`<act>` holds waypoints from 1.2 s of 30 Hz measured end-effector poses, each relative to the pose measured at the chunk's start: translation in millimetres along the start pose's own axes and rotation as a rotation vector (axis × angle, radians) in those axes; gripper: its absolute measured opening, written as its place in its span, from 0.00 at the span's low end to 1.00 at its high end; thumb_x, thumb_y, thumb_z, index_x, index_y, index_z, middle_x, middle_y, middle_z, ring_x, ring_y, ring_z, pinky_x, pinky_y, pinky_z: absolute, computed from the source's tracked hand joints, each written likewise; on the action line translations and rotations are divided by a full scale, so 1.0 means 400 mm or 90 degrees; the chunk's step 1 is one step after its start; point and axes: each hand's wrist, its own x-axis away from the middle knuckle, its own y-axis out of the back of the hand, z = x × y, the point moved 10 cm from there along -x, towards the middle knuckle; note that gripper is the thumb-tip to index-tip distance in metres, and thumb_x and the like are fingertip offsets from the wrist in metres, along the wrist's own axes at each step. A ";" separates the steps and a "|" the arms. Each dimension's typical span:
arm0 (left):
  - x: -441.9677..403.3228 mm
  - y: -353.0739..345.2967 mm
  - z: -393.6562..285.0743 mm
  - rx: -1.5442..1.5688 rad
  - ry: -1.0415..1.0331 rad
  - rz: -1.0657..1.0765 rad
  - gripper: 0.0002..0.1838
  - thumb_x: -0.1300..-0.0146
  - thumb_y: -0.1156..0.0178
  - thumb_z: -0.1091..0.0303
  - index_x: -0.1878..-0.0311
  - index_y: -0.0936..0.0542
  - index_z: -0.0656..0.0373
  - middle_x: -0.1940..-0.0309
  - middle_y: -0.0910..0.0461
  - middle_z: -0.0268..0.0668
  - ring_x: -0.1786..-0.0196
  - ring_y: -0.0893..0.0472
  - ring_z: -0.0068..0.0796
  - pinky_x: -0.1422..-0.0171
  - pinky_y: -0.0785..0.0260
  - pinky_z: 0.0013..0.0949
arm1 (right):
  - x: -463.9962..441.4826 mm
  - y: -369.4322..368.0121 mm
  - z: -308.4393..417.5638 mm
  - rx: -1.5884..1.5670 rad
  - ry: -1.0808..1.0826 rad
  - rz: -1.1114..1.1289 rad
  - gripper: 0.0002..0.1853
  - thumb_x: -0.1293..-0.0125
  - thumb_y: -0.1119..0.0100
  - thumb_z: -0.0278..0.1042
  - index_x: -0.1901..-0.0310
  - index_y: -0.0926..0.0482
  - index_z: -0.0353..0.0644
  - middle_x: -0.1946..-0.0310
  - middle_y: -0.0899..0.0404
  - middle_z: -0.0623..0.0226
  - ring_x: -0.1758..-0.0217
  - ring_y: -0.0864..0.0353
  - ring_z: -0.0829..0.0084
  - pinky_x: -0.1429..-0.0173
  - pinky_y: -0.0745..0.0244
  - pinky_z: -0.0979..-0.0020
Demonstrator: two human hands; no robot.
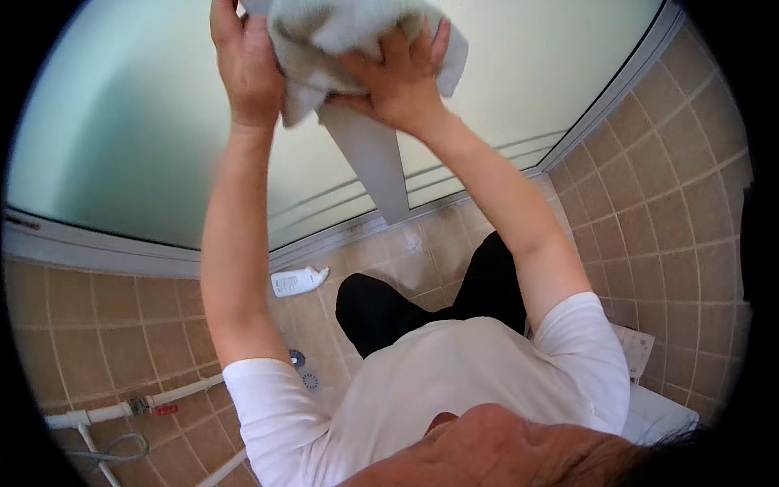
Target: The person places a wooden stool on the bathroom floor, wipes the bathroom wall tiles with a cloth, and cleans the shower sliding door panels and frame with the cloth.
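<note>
A pale grey-white cloth [324, 49], thick and bunched up, is held against the frosted glass door [503, 73] at the top of the view. My right hand [402, 77] grips the cloth from the right, its fingers apart and pressed into the folds, the thumb along the lower edge. At the cloth's left edge, my left hand [251, 69] is closed on it with bent fingers; some fingertips are hidden or cut off by the top of the view. Below the cloth, a grey vertical door frame strip [369, 162] runs down to the floor.
A white squeeze bottle [298, 282] lies on the tiled floor near the door's bottom track [324, 237]. White pipes [114, 414] with a red valve handle [165, 410] run along the left wall. A floor drain [310, 380] is beside me. Brown tiled wall [641, 195] stands right.
</note>
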 end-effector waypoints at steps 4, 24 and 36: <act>0.142 -0.021 0.078 -0.130 -0.016 -0.003 0.37 0.38 0.55 0.70 0.28 0.56 0.71 0.28 0.52 0.51 0.26 0.50 0.45 0.24 0.62 0.41 | 0.237 -0.088 -0.004 0.056 0.032 0.040 0.30 0.55 0.37 0.67 0.50 0.21 0.66 0.45 0.38 0.58 0.30 0.51 0.35 0.37 0.67 0.26; 0.249 -0.041 0.056 -0.412 -0.127 0.023 0.42 0.40 0.47 0.67 0.26 0.56 0.63 0.27 0.66 0.57 0.25 0.63 0.56 0.25 0.64 0.56 | 0.280 -0.035 -0.119 -0.011 0.059 -0.019 0.19 0.65 0.32 0.61 0.66 0.19 0.78 0.46 0.32 0.75 0.27 0.49 0.49 0.27 0.73 0.37; 0.242 -0.106 0.038 -0.576 -0.179 0.015 0.35 0.34 0.52 0.58 0.27 0.47 0.62 0.27 0.67 0.56 0.25 0.61 0.56 0.27 0.59 0.58 | 0.198 0.301 -0.785 0.122 -0.175 -0.133 0.40 0.63 0.27 0.59 0.43 0.27 0.59 0.36 0.38 0.58 0.33 0.43 0.48 0.32 0.50 0.43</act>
